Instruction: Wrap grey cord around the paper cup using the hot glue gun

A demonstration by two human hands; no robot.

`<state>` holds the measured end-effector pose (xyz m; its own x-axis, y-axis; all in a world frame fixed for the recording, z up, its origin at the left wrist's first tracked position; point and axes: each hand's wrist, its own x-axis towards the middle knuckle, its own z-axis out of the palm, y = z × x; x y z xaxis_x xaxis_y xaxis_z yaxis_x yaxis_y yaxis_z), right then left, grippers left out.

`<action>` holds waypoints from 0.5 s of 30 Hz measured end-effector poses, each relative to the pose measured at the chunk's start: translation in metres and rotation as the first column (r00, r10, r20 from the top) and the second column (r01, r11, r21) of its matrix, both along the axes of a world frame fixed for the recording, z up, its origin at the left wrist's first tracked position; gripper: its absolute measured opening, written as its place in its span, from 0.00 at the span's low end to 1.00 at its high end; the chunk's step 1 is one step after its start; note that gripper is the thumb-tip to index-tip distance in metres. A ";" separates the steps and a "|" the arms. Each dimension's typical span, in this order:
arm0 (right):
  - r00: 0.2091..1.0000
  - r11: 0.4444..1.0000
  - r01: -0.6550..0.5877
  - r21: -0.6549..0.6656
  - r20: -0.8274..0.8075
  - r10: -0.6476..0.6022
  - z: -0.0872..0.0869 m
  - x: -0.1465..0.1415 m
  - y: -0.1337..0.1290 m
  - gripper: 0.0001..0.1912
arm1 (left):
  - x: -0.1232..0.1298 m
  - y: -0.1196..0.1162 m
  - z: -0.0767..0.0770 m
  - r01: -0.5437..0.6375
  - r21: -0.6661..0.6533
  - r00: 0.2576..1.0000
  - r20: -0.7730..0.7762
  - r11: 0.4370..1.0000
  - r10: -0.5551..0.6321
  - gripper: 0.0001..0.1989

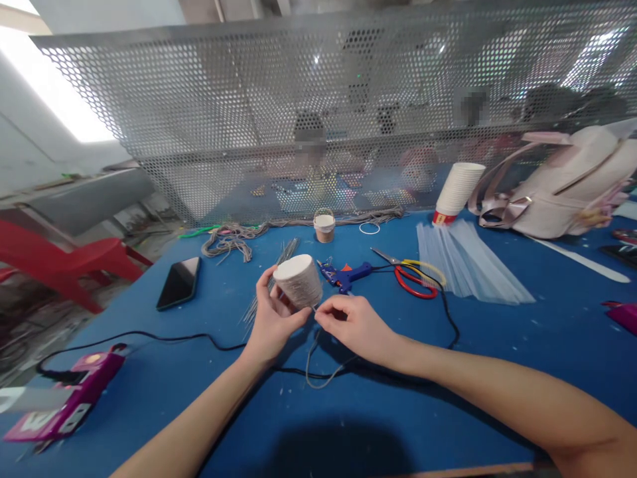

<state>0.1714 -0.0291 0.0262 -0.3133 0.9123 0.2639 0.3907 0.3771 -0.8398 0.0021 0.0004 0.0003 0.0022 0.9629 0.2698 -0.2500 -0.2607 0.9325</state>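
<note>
My left hand (269, 322) is wrapped around a paper cup (300, 284) wound with pale cord, holding it tilted above the blue table with its white flat end up. At the cup's lower edge, my right hand (355, 325) pinches a thin grey cord (309, 372), whose slack loops down onto the table. Just behind the hands lies a blue glue gun (352, 273). Red-and-yellow scissors (418, 287) rest to its right, blades partly apart. A small finished-looking basket (324, 229) with a handle stands further back, near a white ring (369, 228).
A phone (179, 284) and a purple power strip (79, 392) lie left; a black cable (164, 336) crosses the table. Bundled cord (229, 240) lies at the back. Stacked paper cups (460, 189), translucent strips (468, 262) and a backpack (562, 189) occupy the right, before a perforated metal screen (223, 119).
</note>
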 end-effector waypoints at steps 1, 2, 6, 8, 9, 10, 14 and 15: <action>0.999 0.997 -0.010 0.083 0.036 0.007 -0.001 -0.001 -0.003 0.08 | 0.000 0.000 0.000 -0.003 -0.002 1.000 0.000 1.000 0.003 0.44; 0.997 0.983 -0.023 0.184 0.079 0.009 -0.003 -0.001 -0.005 0.08 | 0.000 0.000 0.001 -0.004 -0.005 1.000 0.002 1.000 0.004 0.45; 0.967 0.821 -0.119 0.559 0.251 -0.031 -0.008 -0.004 -0.013 0.12 | 0.001 -0.003 0.003 -0.004 -0.023 1.000 0.028 1.000 0.004 0.45; 0.944 0.723 -0.175 0.668 0.323 -0.070 -0.009 -0.005 -0.018 0.15 | 0.002 -0.004 0.005 -0.001 -0.050 0.999 0.048 0.999 0.004 0.45; 0.928 0.673 -0.219 0.706 0.365 -0.081 -0.008 -0.005 -0.021 0.17 | 0.002 -0.004 0.005 0.001 -0.067 0.998 0.059 0.998 0.003 0.46; 0.910 0.617 -0.280 0.735 0.409 -0.074 -0.008 -0.005 -0.024 0.18 | 0.001 -0.005 0.006 0.004 -0.084 0.998 0.070 0.996 0.002 0.46; 0.815 0.428 -0.544 0.721 0.576 0.065 -0.003 0.009 -0.029 0.19 | -0.001 -0.004 0.007 0.023 -0.117 0.994 0.110 0.993 -0.010 0.46; 0.792 0.447 -0.570 0.690 0.605 0.076 -0.001 0.016 -0.025 0.19 | -0.001 -0.003 0.008 0.033 -0.122 0.992 0.127 0.992 -0.017 0.46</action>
